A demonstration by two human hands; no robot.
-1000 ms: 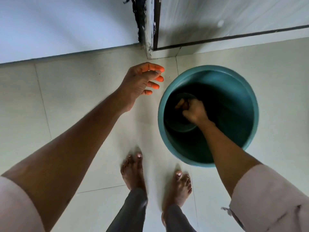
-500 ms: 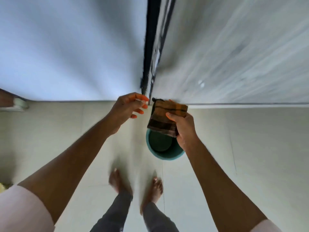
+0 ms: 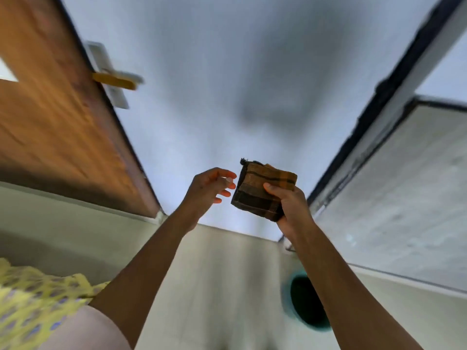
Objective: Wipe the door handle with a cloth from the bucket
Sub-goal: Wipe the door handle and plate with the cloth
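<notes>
A folded brown and orange checked cloth [image 3: 260,189] is held up in front of the pale wall by my right hand [image 3: 290,205], which grips its right side. My left hand [image 3: 211,188] hovers just left of the cloth with fingers spread, holding nothing. The door handle [image 3: 115,80], a yellowish lever on a white plate, sits on the edge of a brown wooden door [image 3: 50,117] at the upper left, far from both hands. The teal bucket [image 3: 303,303] stands on the floor at the lower right, partly behind my right forearm.
A pale blue-grey wall [image 3: 214,72] fills the middle. A grey-white panel with a dark frame [image 3: 394,185] runs along the right. Yellow patterned fabric [image 3: 30,299] lies at the lower left. The floor is light tile [image 3: 214,286].
My right hand lifted the cloth out of the bucket and raised it. The view swung upward and left, so the wooden door and handle came into sight and the bucket dropped low.
</notes>
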